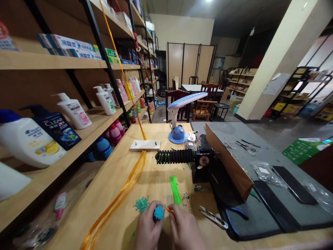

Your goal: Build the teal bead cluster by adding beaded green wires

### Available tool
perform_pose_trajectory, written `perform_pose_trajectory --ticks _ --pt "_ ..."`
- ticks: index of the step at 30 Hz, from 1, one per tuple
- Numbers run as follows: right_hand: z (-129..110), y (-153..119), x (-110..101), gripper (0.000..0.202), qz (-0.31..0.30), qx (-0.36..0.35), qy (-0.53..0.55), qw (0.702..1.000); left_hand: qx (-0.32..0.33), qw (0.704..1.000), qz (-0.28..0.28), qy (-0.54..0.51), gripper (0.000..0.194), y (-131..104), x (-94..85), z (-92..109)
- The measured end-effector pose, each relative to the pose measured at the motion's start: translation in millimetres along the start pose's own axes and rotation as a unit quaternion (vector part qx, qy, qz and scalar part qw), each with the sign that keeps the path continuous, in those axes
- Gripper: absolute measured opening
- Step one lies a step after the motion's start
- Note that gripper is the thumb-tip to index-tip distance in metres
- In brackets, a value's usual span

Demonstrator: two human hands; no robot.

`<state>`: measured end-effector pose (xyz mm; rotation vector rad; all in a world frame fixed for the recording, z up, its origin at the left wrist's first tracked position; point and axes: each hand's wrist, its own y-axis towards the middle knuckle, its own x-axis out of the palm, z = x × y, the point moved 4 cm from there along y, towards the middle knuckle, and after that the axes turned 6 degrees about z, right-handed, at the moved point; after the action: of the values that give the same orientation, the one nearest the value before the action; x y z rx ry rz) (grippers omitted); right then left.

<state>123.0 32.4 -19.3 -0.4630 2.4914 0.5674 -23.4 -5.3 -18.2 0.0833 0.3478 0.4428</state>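
My left hand [147, 227] is closed around a bright blue, knobbly-topped piece [158, 212] with a dark part below it; its exact kind does not show. Close beside it, my right hand [185, 227] pinches a small orange piece [169, 209], too small to name. A heap of turquoise beads [141, 204] lies just beyond my left hand. Ahead of my right hand are a bundle of bright green strands [175, 190] and a few small loose beads [185, 195]. Thread snips [213, 218] rest on the table to the right.
A black ribbed roller [177, 156] with green loops juts from a black machine [203, 163]. Orange threads [127, 185] run under a white clamp plate [145, 145]. A blue desk lamp [178, 133] stands behind. Shelves of bottles [74, 111] line the left; a brown board [229, 163] stands right.
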Motion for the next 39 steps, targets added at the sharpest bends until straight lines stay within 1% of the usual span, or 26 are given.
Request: perform_pose_trajectory --ticks 2,4,6,8,11,16,18,21,23,26,28,30,32,34,37,39 --pt "0.7 -1.8 3.2 0.023 0.001 -0.008 -0.021 1.000 -0.051 0.997 0.009 -0.064 0.016 -1.6 2.9 -1.5" --pt "1.3 -3.2 3.3 0.025 0.004 -0.008 -0.022 1.000 -0.105 0.986 0.014 -0.130 0.028 -2.7 4.8 -1.6" --pt "1.4 -4.0 1.3 0.025 0.005 -0.005 -0.013 1.000 -0.155 0.973 0.019 -0.168 0.036 -3.5 5.5 -1.5" --pt "1.0 -4.0 -1.3 0.025 0.000 -0.006 -0.011 1.000 -0.187 0.965 0.018 -0.183 0.042 -3.9 6.0 -1.6" --pt "0.1 -3.2 -4.6 0.023 -0.006 -0.012 -0.012 1.000 -0.210 0.958 0.012 -0.195 0.046 -4.2 7.1 -3.9" --pt "1.8 -3.0 -5.0 0.023 -0.008 -0.018 0.001 1.000 -0.220 0.955 0.022 -0.197 0.047 -5.9 7.5 -11.2" --pt "3.0 -3.4 -5.0 0.023 -0.003 -0.025 0.004 1.000 -0.223 0.953 0.011 -0.207 0.048 -6.8 8.2 -12.3" --pt "4.0 -4.3 -5.4 0.025 -0.013 -0.026 0.023 0.999 -0.235 0.946 -0.012 -0.223 0.048 -7.2 9.5 -10.7" --pt "3.8 -4.5 -6.4 0.027 -0.021 -0.011 0.050 0.998 -0.226 0.948 -0.023 -0.221 0.047 -5.9 9.7 -6.8" --pt "4.0 -3.7 -7.4 0.035 -0.021 0.037 0.116 0.992 -0.181 0.963 -0.031 -0.199 0.040 -2.9 8.1 1.4" --pt "6.2 -3.9 -5.9 0.042 -0.031 0.095 0.182 0.978 -0.154 0.970 -0.037 -0.183 0.036 -2.2 6.5 5.7" --pt "8.7 -5.7 -4.1 0.050 -0.047 0.154 0.248 0.955 -0.136 0.976 -0.044 -0.167 0.033 -2.1 4.8 9.0" --pt "9.4 -8.4 -5.6 0.054 -0.060 0.183 0.278 0.941 -0.115 0.980 -0.057 -0.150 0.029 -1.6 3.4 13.4" --pt "7.1 -10.9 -12.9 0.051 -0.061 0.168 0.249 0.952 -0.085 0.985 -0.070 -0.136 0.026 0.0 2.3 20.6" --pt "-1.3 -12.8 -30.7 0.038 -0.051 0.101 0.139 0.984 -0.036 0.988 -0.097 -0.116 0.017 3.1 1.7 35.4" --pt "-8.4 -12.8 -42.0 0.030 -0.053 0.063 0.075 0.994 -0.006 0.989 -0.120 -0.083 0.015 4.5 1.3 45.2"
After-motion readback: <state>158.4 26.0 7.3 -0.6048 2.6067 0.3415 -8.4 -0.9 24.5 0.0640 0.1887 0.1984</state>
